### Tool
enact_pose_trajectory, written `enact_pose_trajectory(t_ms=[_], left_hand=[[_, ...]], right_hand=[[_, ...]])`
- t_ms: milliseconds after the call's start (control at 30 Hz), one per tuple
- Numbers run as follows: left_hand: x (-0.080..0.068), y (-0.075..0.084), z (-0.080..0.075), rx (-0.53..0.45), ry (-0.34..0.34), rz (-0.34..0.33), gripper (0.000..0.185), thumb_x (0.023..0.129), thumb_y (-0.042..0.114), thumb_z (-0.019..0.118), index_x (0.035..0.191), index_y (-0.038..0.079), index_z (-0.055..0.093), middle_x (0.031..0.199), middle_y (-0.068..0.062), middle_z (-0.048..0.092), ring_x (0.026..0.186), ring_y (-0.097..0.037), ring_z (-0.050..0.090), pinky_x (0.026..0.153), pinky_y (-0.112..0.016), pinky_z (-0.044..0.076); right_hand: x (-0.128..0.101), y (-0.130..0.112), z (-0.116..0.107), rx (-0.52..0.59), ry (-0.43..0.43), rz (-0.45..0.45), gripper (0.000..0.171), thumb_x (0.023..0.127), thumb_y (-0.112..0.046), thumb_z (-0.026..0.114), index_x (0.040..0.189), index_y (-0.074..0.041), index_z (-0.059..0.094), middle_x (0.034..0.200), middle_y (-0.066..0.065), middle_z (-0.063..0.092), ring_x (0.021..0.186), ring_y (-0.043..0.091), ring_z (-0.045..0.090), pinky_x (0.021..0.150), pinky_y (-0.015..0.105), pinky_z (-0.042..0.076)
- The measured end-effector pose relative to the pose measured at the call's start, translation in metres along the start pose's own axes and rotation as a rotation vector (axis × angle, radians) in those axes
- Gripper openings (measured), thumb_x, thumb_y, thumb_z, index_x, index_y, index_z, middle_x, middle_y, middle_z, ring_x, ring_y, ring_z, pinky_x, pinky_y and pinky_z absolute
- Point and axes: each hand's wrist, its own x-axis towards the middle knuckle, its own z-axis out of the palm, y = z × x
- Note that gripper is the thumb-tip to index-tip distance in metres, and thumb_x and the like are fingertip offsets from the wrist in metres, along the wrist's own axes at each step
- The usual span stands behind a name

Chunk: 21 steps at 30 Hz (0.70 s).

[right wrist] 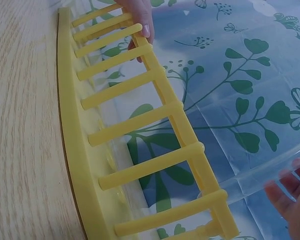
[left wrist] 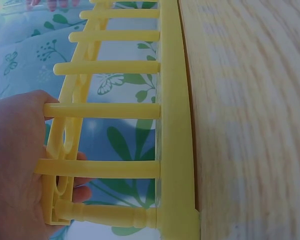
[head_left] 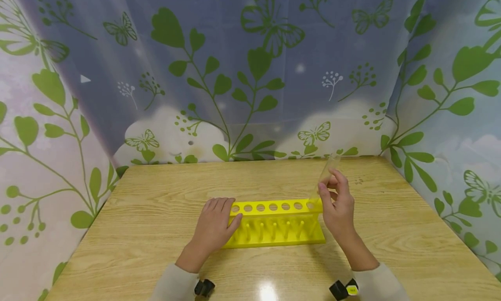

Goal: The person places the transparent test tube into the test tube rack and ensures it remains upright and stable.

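A yellow test tube rack [head_left: 274,240] stands upright on the table, with a row of round holes on top and a row of pegs below. My left hand [head_left: 214,220] grips the left end of its top bar; in the left wrist view the fingers [left wrist: 81,194] wrap behind that bar. My right hand [head_left: 339,207] pinches a clear, see-through test tube [head_left: 328,170] between thumb and fingers. The tube leans, top to the right, its lower end at the rightmost hole. In the right wrist view the tube [right wrist: 255,180] meets the top bar; I cannot tell how far in it sits.
The wood-grain table [head_left: 156,188] extends around the rack on all sides. Behind it hangs a curtain [head_left: 219,131] printed with leaves and butterflies, and similar cloth [head_left: 450,131] closes off the sides. Dark wrist devices [head_left: 204,288] sit at both sleeves.
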Motion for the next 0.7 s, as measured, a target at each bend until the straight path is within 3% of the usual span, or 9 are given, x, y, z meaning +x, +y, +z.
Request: enact_pose_trajectory(t_ms=[267, 700], left_hand=[[0.000, 0.001, 0.000, 0.002, -0.001, -0.003, 0.048, 0.097, 0.039, 0.054, 0.127, 0.001, 0.056, 0.120, -0.013, 0.061, 0.113, -0.031, 0.055, 0.106, -0.049, 0.036], [0.000, 0.001, -0.001, -0.004, 0.001, -0.001, 0.049, 0.097, 0.039, 0.054, 0.127, 0.001, 0.056, 0.121, -0.013, 0.060, 0.112, -0.031, 0.055, 0.106, -0.049, 0.036]], right_hand=[[0.007, -0.031, -0.001, -0.027, -0.002, -0.009, 0.040, 0.088, 0.021, 0.050, 0.126, 0.016, 0.042, 0.087, 0.022, 0.053, 0.082, 0.005, 0.052, 0.070, 0.006, 0.044], [0.007, -0.031, 0.000, -0.031, -0.003, -0.022, 0.041, 0.088, 0.020, 0.052, 0.128, 0.014, 0.041, 0.087, 0.024, 0.054, 0.084, 0.005, 0.053, 0.072, 0.007, 0.045]])
